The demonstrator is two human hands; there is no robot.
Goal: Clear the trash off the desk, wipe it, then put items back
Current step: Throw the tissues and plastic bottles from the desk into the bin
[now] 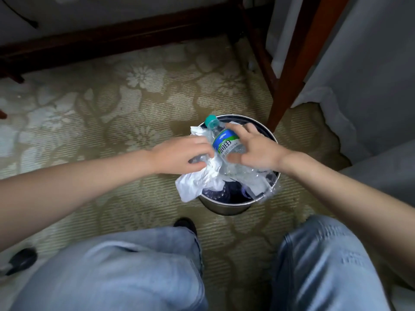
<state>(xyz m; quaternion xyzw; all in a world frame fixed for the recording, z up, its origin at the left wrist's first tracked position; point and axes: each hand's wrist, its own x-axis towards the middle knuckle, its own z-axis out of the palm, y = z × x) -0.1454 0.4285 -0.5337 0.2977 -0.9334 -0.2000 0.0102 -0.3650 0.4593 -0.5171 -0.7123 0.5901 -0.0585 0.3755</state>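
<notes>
A round metal trash bin (224,207) stands on the floral carpet in front of my knees. Over its mouth I hold a crushed clear plastic water bottle (224,140) with a teal cap and a blue-green label. My right hand (253,149) grips the bottle's body from the right. My left hand (179,156) clutches crumpled white paper (197,182) and clear plastic at the bottle's left side. The paper hangs over the bin's near-left rim. Inside the bin lie dark trash and clear plastic wrap, partly hidden.
A dark wooden desk leg (298,59) rises right behind the bin. A wooden rail (112,39) runs along the far edge. A grey curtain (359,75) hangs at the right. My jeans-clad knees (134,272) fill the foreground. A black object (21,260) lies at the left.
</notes>
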